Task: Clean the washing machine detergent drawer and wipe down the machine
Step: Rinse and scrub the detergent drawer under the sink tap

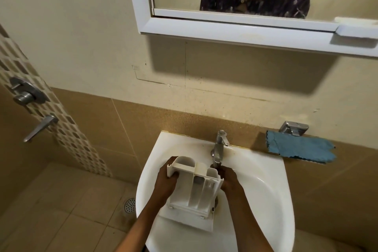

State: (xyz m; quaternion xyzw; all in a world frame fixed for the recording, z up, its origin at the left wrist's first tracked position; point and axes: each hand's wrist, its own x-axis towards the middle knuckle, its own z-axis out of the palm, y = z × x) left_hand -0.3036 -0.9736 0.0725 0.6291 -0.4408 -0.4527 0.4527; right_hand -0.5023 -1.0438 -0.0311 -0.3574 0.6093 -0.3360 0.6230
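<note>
The white plastic detergent drawer (196,188), with several compartments, is held over the white basin (257,194) with its open side up. My left hand (165,182) grips its left wall, thumb hooked inside the rim. My right hand (230,178) holds the drawer's right rear corner, directly under the spout of the chrome tap (219,146). Whether water runs is too hard to tell. The washing machine is out of view.
A blue cloth (300,148) lies on a ledge right of the basin, below a chrome fitting (293,128). A white-framed mirror (235,2) hangs above. Shower valves (26,94) and a lever handle (41,128) are on the left wall; a floor drain (129,204) is below.
</note>
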